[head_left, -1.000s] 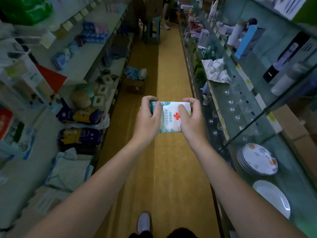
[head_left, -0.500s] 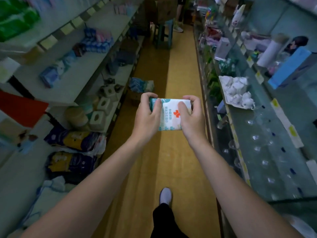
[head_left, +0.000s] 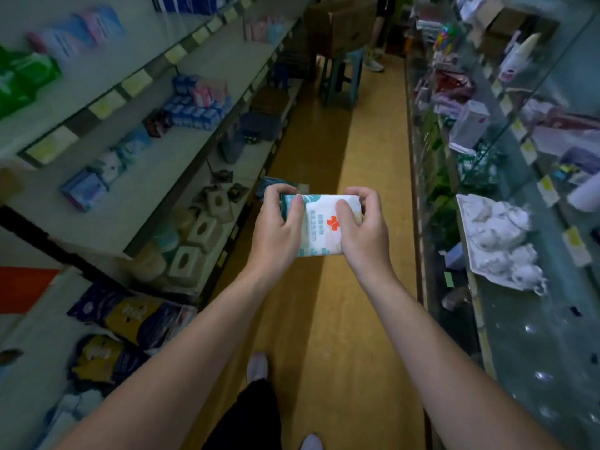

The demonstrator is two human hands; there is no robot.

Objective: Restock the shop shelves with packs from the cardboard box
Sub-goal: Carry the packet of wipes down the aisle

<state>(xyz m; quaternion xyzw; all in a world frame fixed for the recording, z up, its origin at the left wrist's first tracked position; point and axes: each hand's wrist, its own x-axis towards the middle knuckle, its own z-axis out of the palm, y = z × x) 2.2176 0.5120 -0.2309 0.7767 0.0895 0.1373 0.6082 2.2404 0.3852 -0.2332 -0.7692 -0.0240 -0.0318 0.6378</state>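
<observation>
A white and teal pack (head_left: pixel 324 233) with a red cross on it is held in front of me, over the aisle floor. My left hand (head_left: pixel 276 228) grips its left end, thumb on top. My right hand (head_left: pixel 363 228) grips its right end the same way. A cardboard box (head_left: pixel 341 24) sits on a stool far down the aisle. The white shelves (head_left: pixel 136 203) on the left hold blue and pink packs (head_left: pixel 198 105) and tissue boxes (head_left: pixel 194 241).
Glass shelves (head_left: pixel 526 287) on the right carry white porcelain pieces (head_left: pixel 500 241) and boxed goods. A teal stool (head_left: pixel 341 79) and a person's legs (head_left: pixel 373 56) stand at the aisle's far end. A small box with blue packs (head_left: pixel 272 186) lies on the floor beyond my hands.
I have walked forward along the aisle, so the shelves and the far box look closer. Both hands still hold the pack the same way.
</observation>
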